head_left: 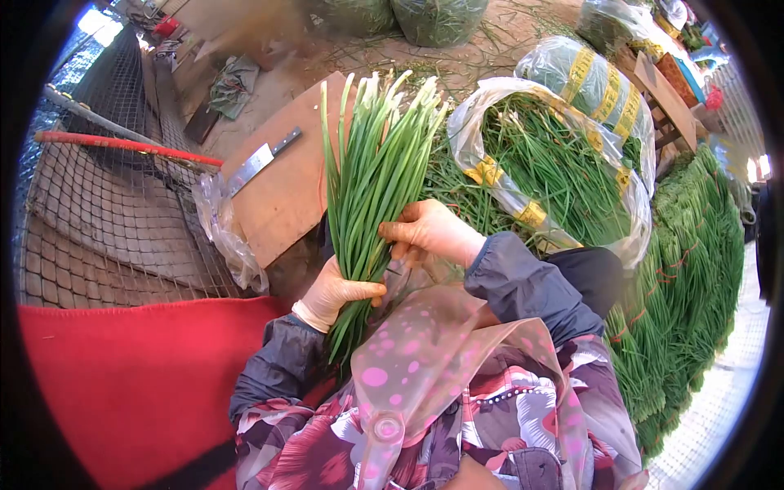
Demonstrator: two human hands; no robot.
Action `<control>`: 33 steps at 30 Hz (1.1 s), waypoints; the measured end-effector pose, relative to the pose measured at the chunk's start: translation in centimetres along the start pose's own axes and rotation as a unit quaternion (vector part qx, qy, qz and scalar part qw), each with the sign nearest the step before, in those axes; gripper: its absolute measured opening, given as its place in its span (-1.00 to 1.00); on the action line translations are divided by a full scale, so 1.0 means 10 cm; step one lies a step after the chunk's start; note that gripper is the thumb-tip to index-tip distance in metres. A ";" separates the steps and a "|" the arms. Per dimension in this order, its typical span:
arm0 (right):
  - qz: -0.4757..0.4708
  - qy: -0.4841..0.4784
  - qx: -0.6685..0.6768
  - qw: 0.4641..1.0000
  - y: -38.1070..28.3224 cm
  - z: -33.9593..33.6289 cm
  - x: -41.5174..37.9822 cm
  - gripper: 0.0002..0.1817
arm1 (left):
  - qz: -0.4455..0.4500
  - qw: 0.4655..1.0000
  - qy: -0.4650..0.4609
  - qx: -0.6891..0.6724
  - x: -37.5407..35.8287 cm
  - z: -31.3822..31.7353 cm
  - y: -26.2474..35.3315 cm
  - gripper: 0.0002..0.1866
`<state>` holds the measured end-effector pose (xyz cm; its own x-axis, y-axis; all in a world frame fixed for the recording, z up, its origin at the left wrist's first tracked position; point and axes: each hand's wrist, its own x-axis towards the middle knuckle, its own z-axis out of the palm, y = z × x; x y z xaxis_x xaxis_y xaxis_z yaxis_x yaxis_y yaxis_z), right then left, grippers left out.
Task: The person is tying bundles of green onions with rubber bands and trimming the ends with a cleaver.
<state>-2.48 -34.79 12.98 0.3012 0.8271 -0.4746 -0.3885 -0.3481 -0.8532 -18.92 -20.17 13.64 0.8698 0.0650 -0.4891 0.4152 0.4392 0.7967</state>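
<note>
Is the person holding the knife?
No, the knife lies on the brown board, while the left hand grips a green bunch and the right hand touches it.

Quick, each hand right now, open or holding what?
Left hand: closed around the green stalks.
Right hand: partly closed at their edge; grip unclear.

Bright light fills the scene, with a blown-out white patch (102, 24) at upper left and glare paling the white floor covering (702, 429) at right. Highlights fleck the crinkled clear plastic bag with yellow printed bands (532, 215). The bunch of long green stalks with whitish ends (380, 167) looks sharp; a brown smear (253, 34) blurs the top. Wide-angle distortion bends the edges inside black vignetting
</note>
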 end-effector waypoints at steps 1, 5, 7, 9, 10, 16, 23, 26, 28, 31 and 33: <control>0.002 -0.001 0.000 1.000 0.04 -0.01 0.00 -0.57 | -0.002 1.000 -0.006 -0.007 0.00 -0.02 0.01 -0.60; 0.014 -0.017 0.067 0.998 0.13 -0.21 -0.08 -0.64 | -0.011 1.000 -0.009 -0.017 0.02 -0.08 -0.01 -0.58; 0.017 0.008 0.148 0.989 0.18 -0.28 -0.12 -0.69 | -0.014 1.000 -0.010 -0.008 0.05 -0.13 -0.04 -0.58; -0.033 0.007 0.213 0.976 0.28 -0.40 -0.12 -0.72 | -0.010 1.000 -0.003 -0.004 0.06 -0.16 -0.07 -0.60; -0.055 0.011 0.230 0.972 0.26 -0.42 -0.15 -0.74 | -0.011 1.000 -0.002 -0.005 0.05 -0.17 -0.07 -0.60; -0.266 0.171 0.439 0.841 0.14 -1.20 -0.31 -0.79 | -0.029 0.999 0.001 -0.016 -0.08 -0.31 -0.04 -0.65; -0.467 0.154 0.483 0.724 -0.04 -2.02 -0.52 -0.75 | -0.041 0.997 -0.067 -0.023 -0.19 -0.54 -0.23 -0.59; -0.225 0.252 0.173 0.925 0.07 -1.72 -0.49 -0.73 | -0.045 0.995 -0.073 -0.046 -0.24 -0.57 -0.27 -0.58; 0.129 0.086 -0.272 0.950 0.08 -1.27 -0.49 -0.75 | -0.054 0.993 -0.081 -0.066 -0.24 -0.55 -0.25 -0.59; -0.030 0.257 -0.341 0.904 0.12 -0.99 -0.32 -0.73 | -0.064 0.994 -0.073 -0.046 -0.23 -0.44 -0.19 -0.60; -0.265 0.320 -0.121 0.901 0.01 -0.99 -0.21 -0.72 | -0.070 0.993 -0.081 -0.054 -0.24 -0.35 -0.13 -0.60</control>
<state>5.49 -40.90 11.73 0.8597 0.5080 0.0533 0.1371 -0.1291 -0.9821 -22.51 -17.77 12.56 0.8408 -0.1449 -0.5215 0.5114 0.5283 0.6778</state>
